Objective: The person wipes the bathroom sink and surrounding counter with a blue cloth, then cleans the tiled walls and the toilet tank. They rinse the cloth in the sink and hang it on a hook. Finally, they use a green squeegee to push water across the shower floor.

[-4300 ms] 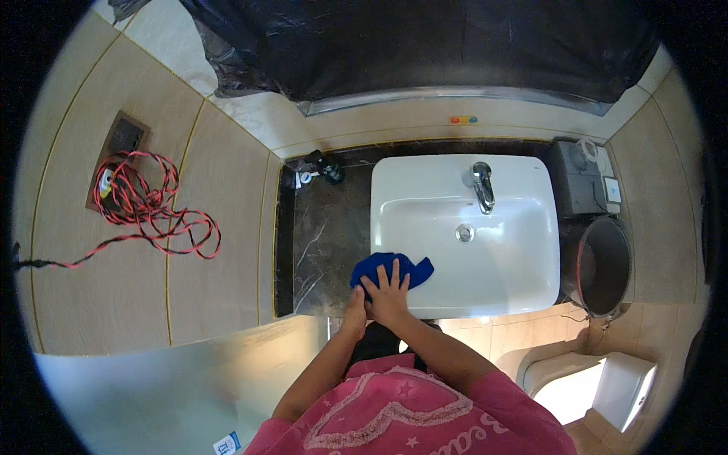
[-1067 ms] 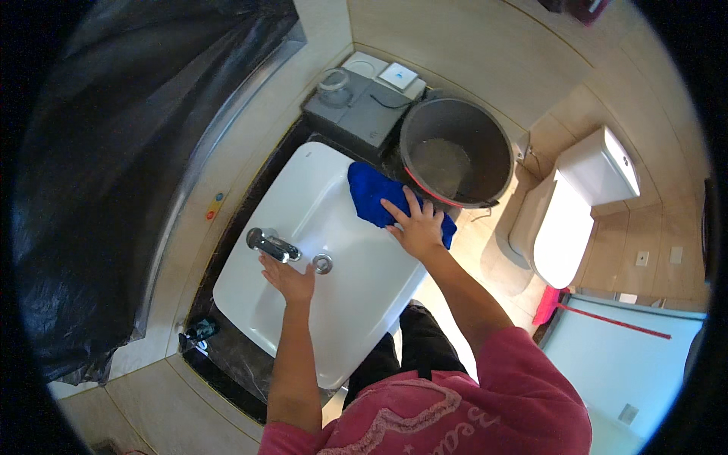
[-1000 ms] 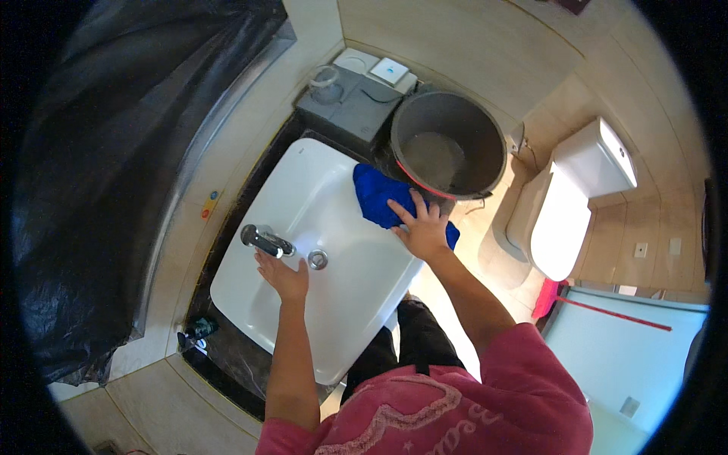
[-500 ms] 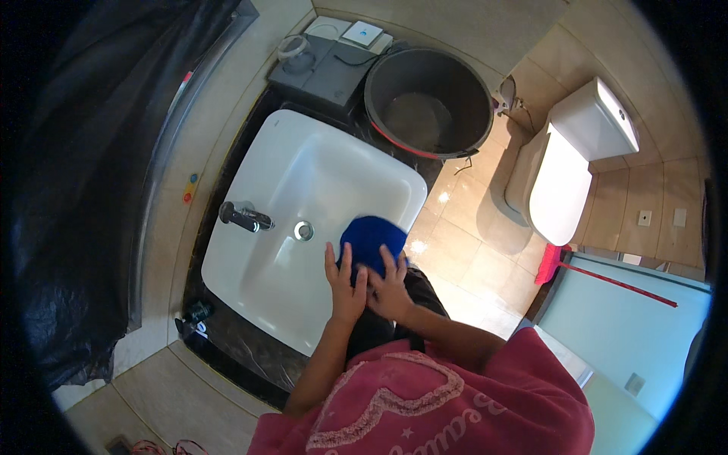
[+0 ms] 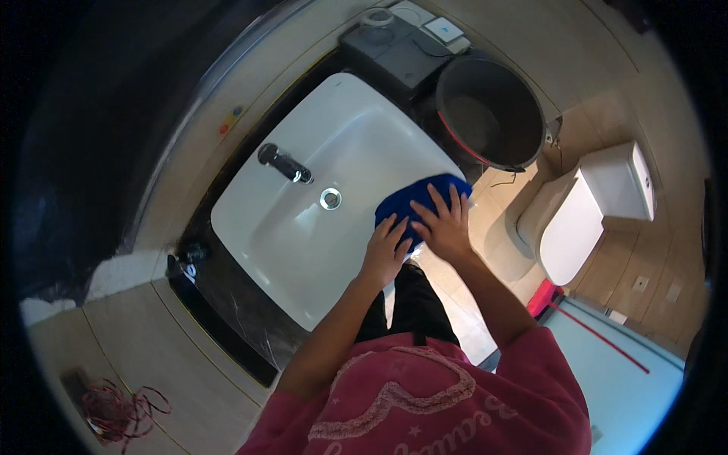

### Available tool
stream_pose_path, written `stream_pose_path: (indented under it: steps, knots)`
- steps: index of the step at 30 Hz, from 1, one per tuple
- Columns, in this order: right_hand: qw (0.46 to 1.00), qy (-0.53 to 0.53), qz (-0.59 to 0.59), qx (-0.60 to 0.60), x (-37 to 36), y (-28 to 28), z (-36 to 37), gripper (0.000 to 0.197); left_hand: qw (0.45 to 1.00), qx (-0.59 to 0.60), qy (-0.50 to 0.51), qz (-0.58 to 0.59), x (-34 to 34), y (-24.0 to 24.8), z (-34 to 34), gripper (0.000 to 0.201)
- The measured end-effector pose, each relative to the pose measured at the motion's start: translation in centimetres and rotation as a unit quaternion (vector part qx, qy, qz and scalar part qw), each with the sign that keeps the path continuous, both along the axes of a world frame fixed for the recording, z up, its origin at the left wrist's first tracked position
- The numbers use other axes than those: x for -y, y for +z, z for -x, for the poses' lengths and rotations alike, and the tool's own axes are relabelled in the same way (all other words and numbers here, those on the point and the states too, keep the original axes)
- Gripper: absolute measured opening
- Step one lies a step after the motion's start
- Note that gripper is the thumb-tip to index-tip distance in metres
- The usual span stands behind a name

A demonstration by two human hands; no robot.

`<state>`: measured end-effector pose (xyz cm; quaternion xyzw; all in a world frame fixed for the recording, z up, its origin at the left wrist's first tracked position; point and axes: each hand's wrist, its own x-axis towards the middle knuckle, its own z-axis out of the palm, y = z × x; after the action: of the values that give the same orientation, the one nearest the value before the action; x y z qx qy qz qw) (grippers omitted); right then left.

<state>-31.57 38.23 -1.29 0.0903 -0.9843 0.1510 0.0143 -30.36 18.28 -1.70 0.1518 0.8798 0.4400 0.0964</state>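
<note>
A blue cloth (image 5: pixel 398 203) lies spread over the near right rim of the white washbasin (image 5: pixel 241 250). My left hand (image 5: pixel 384 254) rests on the cloth's near left side, fingers apart. Farther right, my right hand (image 5: pixel 446 226) presses flat on the same cloth with its fingers spread. Neither hand is closed round it. The chrome tap (image 5: pixel 285 164) stands on the basin's far left side, and the drain (image 5: pixel 331 199) shows in the bowl, left of my hands.
A large dark bucket (image 5: pixel 485 98) stands beyond the basin, beside a grey box (image 5: pixel 394 51). Small dark items (image 5: pixel 187 260) sit at the counter's left corner. To the right are a white toilet (image 5: pixel 570 224) and a red-handled broom (image 5: pixel 599 334). Reddish cord (image 5: pixel 121 409) lies lower left.
The view has shifted and turned. My hands have moved apart, and the cloth, bunched under them before, is now spread wider along the basin's right rim.
</note>
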Motion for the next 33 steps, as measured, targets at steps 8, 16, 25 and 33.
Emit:
stream_pose_path:
  steps: [8,16,25,33]
  knots:
    - [0.94,0.141,-0.183,0.252,8.3,-0.5,4.5,0.066,0.99,0.067,0.101,0.073,7.0,-2.0,-1.2,0.033]
    - [0.908,0.338,-0.046,0.245,23.2,-0.7,-7.4,0.071,0.973,0.018,0.174,0.147,21.1,3.7,-16.4,0.039]
    - [0.887,0.45,0.084,0.061,22.6,-1.5,-11.8,0.058,0.943,0.034,0.256,0.209,20.2,3.7,-23.6,0.041]
    - [0.948,0.306,0.011,0.083,8.6,-0.8,-8.8,0.064,0.984,-0.086,0.083,0.131,10.4,0.4,-13.6,0.055]
